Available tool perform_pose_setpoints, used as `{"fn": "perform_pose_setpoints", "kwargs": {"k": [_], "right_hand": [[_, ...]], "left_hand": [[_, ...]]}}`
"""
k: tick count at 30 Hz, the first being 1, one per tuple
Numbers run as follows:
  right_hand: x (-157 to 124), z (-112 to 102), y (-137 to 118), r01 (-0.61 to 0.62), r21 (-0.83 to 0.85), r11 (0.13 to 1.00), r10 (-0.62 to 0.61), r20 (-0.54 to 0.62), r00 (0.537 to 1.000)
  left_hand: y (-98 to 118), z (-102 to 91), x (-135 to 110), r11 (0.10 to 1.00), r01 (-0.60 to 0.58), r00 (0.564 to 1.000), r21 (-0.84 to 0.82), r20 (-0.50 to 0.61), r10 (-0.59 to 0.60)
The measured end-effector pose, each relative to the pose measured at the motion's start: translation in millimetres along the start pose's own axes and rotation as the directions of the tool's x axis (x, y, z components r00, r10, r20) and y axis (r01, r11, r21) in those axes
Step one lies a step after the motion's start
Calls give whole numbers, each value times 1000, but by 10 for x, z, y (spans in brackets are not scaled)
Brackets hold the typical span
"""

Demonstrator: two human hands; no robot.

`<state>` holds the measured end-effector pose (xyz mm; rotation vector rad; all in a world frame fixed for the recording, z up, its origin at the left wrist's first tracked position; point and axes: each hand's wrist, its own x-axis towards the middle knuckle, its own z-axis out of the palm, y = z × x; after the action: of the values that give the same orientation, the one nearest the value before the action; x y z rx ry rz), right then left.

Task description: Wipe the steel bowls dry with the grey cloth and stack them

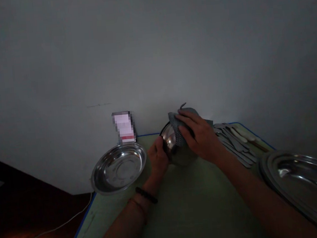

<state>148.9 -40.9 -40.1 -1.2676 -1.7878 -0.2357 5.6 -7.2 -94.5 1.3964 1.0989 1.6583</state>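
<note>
My left hand [158, 156] grips the near-left side of a shiny round metal bowl [169, 137], which is tilted up above the table. My right hand [200, 133] presses a grey patterned cloth [176, 127] against the bowl, with its fingers bent over the fabric. Cloth and fingers hide much of the bowl, so its full shape cannot be made out. A corner of the cloth sticks up behind my right fingers.
A shallow metal basin [120, 189] sits at the table's left edge, below a phone [125, 127] leaning on the wall. Several knives and other utensils [236, 141] lie behind my right forearm. Stacked metal basins [274, 168] stand right on the green table [194, 208]. A white cable [70, 220] hangs at left.
</note>
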Motion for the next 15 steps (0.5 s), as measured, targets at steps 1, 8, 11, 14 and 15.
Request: {"fn": "perform_pose_setpoints", "kwargs": {"k": [1,8,11,14,15], "right_hand": [[19,-54,28,-18,11,1000,18,19,1000],[29,-105,123,-199,95,975,214,-185,959],[27,-59,49,-248,5,969,239,-289,927],[30,-83,-27,-187,-61,981,176,-146,974],[26,-101,-38,-147,-59,987,142,-70,987]], "left_hand": [[23,4,-10,1000,-14,999,3,32,14],[189,35,-37,991,-123,986,53,120,116],[230,54,-33,991,-109,989,77,110,101],[250,73,-15,990,-96,991,102,102,85],[252,78,-4,990,-84,993,115,89,74]]}}
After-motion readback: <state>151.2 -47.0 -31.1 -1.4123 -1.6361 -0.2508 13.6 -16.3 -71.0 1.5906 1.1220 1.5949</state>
